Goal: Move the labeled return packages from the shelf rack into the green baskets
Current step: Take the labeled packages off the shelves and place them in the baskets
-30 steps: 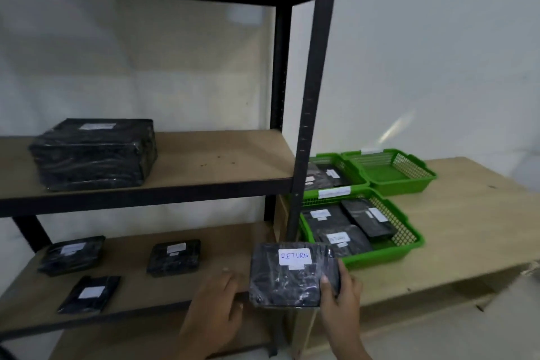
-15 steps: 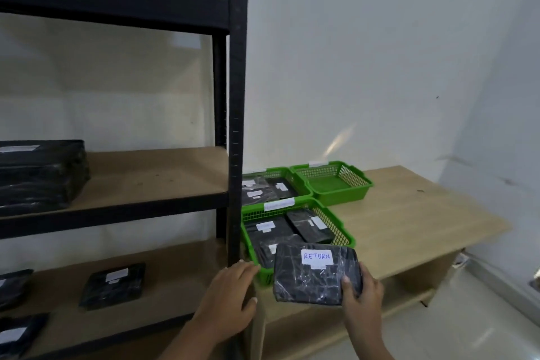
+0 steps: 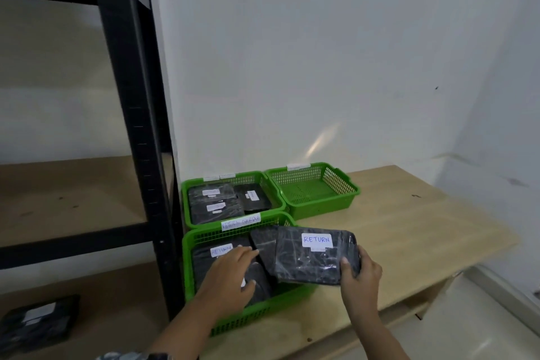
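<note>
Right hand (image 3: 361,273) pinches package (image 3: 314,256) at its corner, over near basket (image 3: 188,278) rim; left hand (image 3: 230,275) spread flat inside, seemingly pressing parcels. Risk: one-corner hold slips, package tips onto table (image 3: 409,231)

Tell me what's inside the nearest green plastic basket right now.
The nearest green basket holds black wrapped packages, one showing a white RETURN label. The left hand and the package held by the right hand cover the rest, so the count is unclear.

Stockroom: shelf rack (image 3: 137,114), labelled baskets (image 3: 314,193).
</note>
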A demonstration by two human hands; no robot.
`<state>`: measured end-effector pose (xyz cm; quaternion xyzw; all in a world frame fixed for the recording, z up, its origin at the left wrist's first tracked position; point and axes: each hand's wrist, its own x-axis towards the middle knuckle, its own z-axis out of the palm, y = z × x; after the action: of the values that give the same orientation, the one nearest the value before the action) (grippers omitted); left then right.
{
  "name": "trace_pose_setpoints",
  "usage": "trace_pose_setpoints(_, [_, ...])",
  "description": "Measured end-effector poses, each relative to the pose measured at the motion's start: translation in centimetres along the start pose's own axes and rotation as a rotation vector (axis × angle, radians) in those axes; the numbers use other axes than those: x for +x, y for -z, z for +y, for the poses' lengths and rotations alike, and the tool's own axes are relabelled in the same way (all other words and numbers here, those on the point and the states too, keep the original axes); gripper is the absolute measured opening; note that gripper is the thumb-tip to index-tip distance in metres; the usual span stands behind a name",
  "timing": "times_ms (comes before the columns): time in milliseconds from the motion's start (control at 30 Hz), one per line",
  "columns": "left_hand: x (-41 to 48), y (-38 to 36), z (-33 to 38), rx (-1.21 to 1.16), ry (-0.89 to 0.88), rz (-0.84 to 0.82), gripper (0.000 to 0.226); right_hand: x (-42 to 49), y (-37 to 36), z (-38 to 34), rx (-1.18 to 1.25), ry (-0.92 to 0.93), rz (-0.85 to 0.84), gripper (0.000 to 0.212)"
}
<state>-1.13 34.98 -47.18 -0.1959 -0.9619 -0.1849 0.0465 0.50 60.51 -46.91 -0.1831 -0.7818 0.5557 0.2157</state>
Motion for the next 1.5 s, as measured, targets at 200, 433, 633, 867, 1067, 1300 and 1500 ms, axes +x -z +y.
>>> trace_pose_setpoints(200, [6.4, -1.7, -0.3, 0.006, -0.012, -0.045, 0.060, 7.0, -2.2, 0.8, 0.021, -0.046, 0.010, 0.050])
trace_pose_setpoints(433, [17.2, -3.7, -2.6, -0.004, -0.006, -0.036, 0.061, 17.0, -6.7, 1.0, -0.015, -0.056, 0.002, 0.049])
trace_pose_setpoints(633, [25.7, -5.5, -5.0, -0.014, 0.042, -0.065, 0.062, 25.3, -10.9, 1.2, -0.054, -0.102, -0.025, 0.052])
trace_pose_setpoints(867, [32.6, -7.8, -6.4, -0.029, 0.099, -0.033, 0.063, 33.2, -14.7, 1.9, -0.161, -0.078, -0.094, 0.053])
trace_pose_setpoints(1067, [36.7, -10.8, -7.5, 0.021, 0.234, -0.004, 0.064, 39.3, -18.4, 3.9, -0.269, -0.133, -0.225, 0.054])
trace_pose_setpoints(1300, [39.5, -14.4, -7.3, 0.046, 0.417, 0.020, 0.065, 43.4, -22.5, 6.9, -0.297, -0.207, -0.408, 0.056])
trace_pose_setpoints(1500, [39.1, -17.2, -7.4, 0.015, 0.471, 0.148, 0.064, 44.7, -24.9, 9.0, -0.293, -0.183, -0.535, 0.020])
